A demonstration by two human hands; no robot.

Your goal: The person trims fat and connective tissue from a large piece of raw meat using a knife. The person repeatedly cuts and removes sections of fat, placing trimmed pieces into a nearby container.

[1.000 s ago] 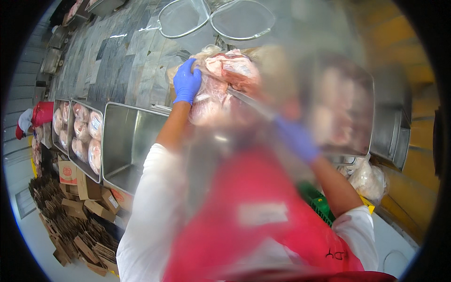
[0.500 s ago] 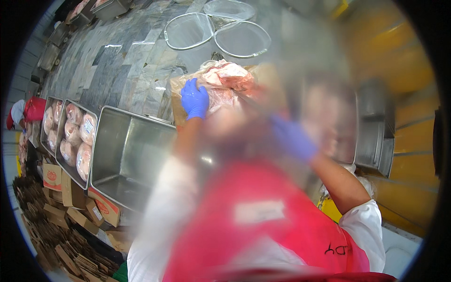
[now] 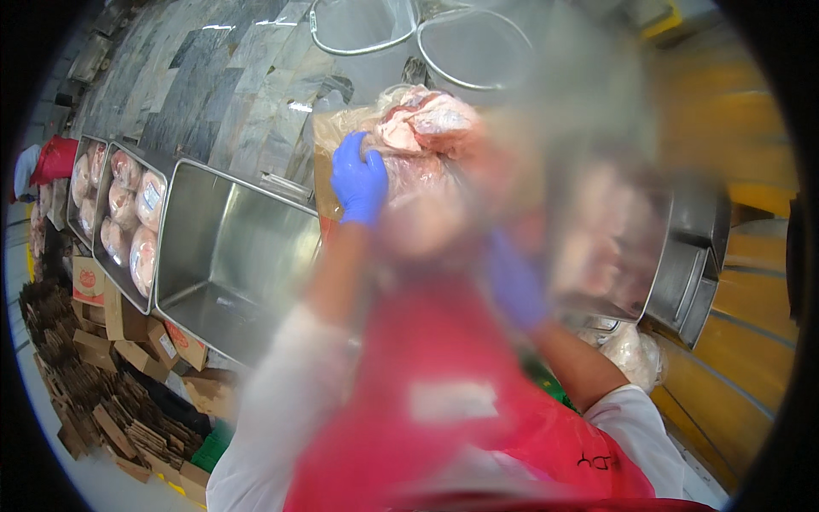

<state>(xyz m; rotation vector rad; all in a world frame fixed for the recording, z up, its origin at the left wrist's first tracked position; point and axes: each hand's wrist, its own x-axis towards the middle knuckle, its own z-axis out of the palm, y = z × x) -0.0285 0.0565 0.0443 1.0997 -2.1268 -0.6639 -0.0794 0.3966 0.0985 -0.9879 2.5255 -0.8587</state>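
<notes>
Bagged raw meat held high over the steel bins

My left hand (image 3: pixel 359 183) clamped the meat bag (image 3: pixel 418 145) at twelve o'clock; my right hand (image 3: pixel 514 286), blurred, I could not tell whether closed or spread. I judged the slick plastic could slip and drop toward the empty steel tub (image 3: pixel 230 256) at nine o'clock.

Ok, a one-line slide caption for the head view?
Gloved left hand on a bag of raw meat above an empty steel tub; right hand blurred.
</notes>
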